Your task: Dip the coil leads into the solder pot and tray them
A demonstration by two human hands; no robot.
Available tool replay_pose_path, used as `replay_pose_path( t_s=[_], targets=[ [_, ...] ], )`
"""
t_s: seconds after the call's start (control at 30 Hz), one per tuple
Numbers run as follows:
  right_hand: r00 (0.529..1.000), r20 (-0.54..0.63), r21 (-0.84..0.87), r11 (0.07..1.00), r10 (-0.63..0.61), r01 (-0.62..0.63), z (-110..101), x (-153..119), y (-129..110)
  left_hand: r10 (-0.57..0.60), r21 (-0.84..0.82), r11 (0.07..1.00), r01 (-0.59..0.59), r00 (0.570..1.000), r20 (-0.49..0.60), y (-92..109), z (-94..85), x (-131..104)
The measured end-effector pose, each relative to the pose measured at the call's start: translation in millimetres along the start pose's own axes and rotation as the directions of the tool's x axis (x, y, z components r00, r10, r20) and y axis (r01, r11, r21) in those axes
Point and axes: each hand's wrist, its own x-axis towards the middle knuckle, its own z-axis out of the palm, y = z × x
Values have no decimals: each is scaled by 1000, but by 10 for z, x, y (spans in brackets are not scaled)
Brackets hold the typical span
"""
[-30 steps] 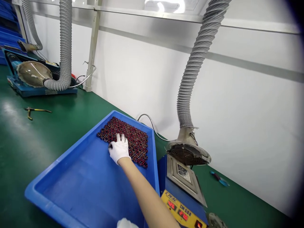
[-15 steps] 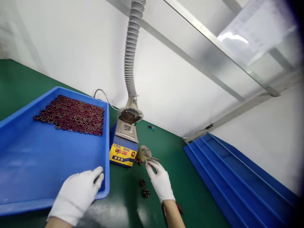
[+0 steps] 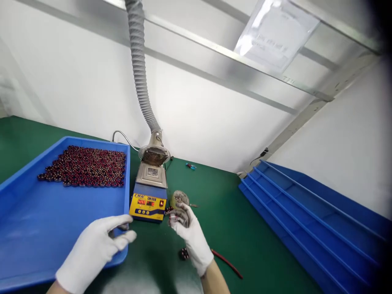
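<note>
Where the tray [image 3: 61, 216] ends, the left hand [image 3: 94, 245] gapes and the right hand [image 3: 192, 237] curls, grip unclear.

small dark-red wound coils [image 3: 92, 166] packed tight at far end of blue tray [image 3: 65, 212], left edge ragged. one loose coil [image 3: 183, 254] outside, right of tray, partly hidden.

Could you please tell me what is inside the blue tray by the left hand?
Many small, round, dark red parts lie packed toward the far end of the blue tray. The left hand hides some of its floor; anything beneath cannot be seen.
</note>
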Motion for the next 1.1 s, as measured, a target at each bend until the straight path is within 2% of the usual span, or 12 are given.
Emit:
replay_pose_path(
  t_s=[0.03, 0.07, 0.1, 0.17, 0.23, 0.3, 0.33, 0.53, 0.7, 0.77, 0.9, 1.1],
  targets=[
    [1000, 11, 355, 935, -23, 18, 12, 14, -198, 106, -25, 994, -109, 991, -86, 140, -27, 32],
    [996, 69, 633, 774, -49, -5, 33, 12, -390, 231, -5, 972, -237, 953, -197, 288, -53, 65],
    [989, 121, 771, 635, -80, -42, 62, -1, -564, 357, 42, 931, -362, 886, -297, 433, -76, 98],
    [974, 172, 879, 468, -147, -84, 148, -36, -821, 559, 168, 821, -546, 708, -432, 668, -101, 167],
    [964, 180, 898, 433, -196, -80, 254, -39, -940, 654, 286, 740, -609, 550, -520, 784, -99, 248],
    [959, 179, 894, 444, -219, -65, 352, 7, -961, 677, 359, 709, -607, 443, -587, 785, -88, 338],
    [960, 171, 889, 455, -223, -52, 388, 40, -953, 676, 366, 704, -608, 418, -607, 757, -83, 380],
    [948, 41, 733, 654, -317, 186, 315, 169, -892, 704, 297, 681, -669, 486, -518, 643, -121, 481],
    [863, 46, 530, 745, -503, 405, 227, 243, -831, 786, 386, 609, -692, 464, -408, 703, -187, 504],
    [871, 54, 621, 699, -488, 353, 256, 297, -783, 806, 423, 587, -690, 448, -388, 714, -199, 506],
    [961, 59, 884, 461, -270, 75, 331, 384, -664, 812, 494, 583, -645, 442, -381, 695, -217, 477],
    [976, 190, 866, 486, -103, -117, 548, 416, -463, 786, 532, 618, -579, 457, -416, 620, -191, 450]
  ],
)
